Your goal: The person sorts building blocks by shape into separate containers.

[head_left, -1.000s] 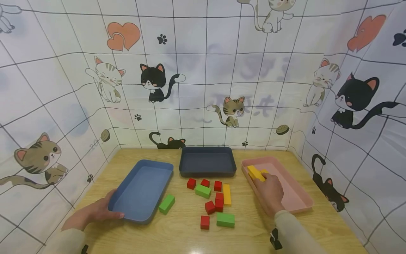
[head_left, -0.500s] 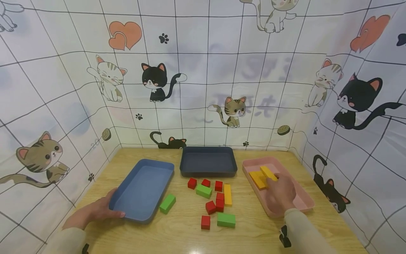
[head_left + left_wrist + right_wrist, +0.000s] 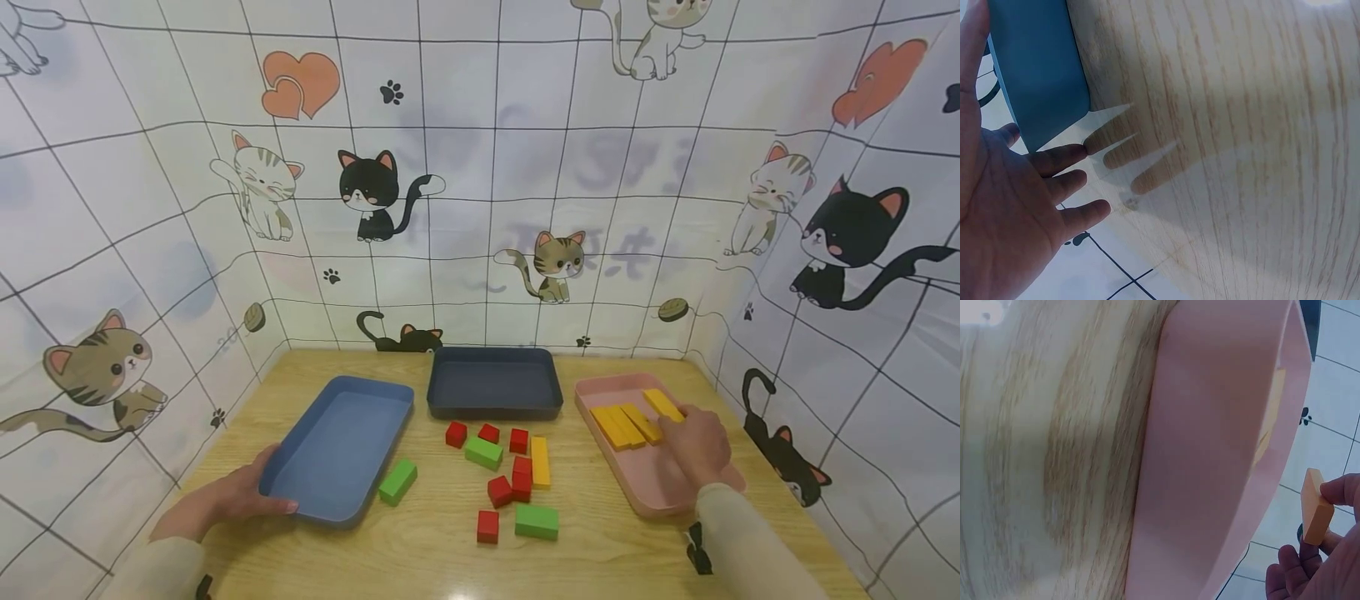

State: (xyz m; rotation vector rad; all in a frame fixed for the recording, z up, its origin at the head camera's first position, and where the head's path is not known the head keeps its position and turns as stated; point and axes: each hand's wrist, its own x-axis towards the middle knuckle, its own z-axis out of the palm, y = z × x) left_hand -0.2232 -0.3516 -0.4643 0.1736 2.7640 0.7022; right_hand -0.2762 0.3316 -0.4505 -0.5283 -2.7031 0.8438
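Note:
Over the right side of the pink tray (image 3: 660, 483), my right hand (image 3: 699, 446) pinches a yellow block (image 3: 663, 406) between thumb and fingers. The right wrist view shows this held block (image 3: 1315, 515) tilted above the tray's rim. Several yellow blocks (image 3: 624, 427) lie side by side in the tray, left of the hand. At the near left end of the blue tray (image 3: 341, 450), my left hand (image 3: 238, 500) rests against the side, thumb at the near rim. Its fingers (image 3: 1072, 186) look straight and spread in the left wrist view.
A dark navy tray (image 3: 495, 385) stands at the back. Between the trays lie several red cubes (image 3: 487, 527), green blocks (image 3: 536, 522) and one yellow block (image 3: 540, 462) on the wooden table (image 3: 420, 558). A cat-printed sheet (image 3: 465, 167) hangs behind and at both sides.
My right hand has moved right across the pink tray, leaving yellow blocks in a row and still holding one. The left hand stays at the blue tray.

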